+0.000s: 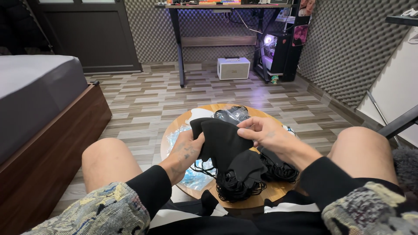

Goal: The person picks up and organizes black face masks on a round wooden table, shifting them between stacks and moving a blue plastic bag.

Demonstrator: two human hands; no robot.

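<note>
Both of my hands hold a black face mask (220, 139) above a small round wooden table (278, 191) between my knees. My left hand (188, 150) grips its left edge from below. My right hand (261, 130) pinches its upper right edge. Under the held mask lies a pile of black masks (246, 167) with tangled black ear loops (237, 189). Clear plastic wrappers (193, 178) lie on the left of the table, and another clear packet (230, 114) sits at the back.
A bed with a grey cover and wooden frame (48, 130) stands close on the left. Ahead on the patterned floor are a white box speaker (234, 68), a desk (217, 6) and a lit computer tower (272, 50). Foam-panelled walls run along the right.
</note>
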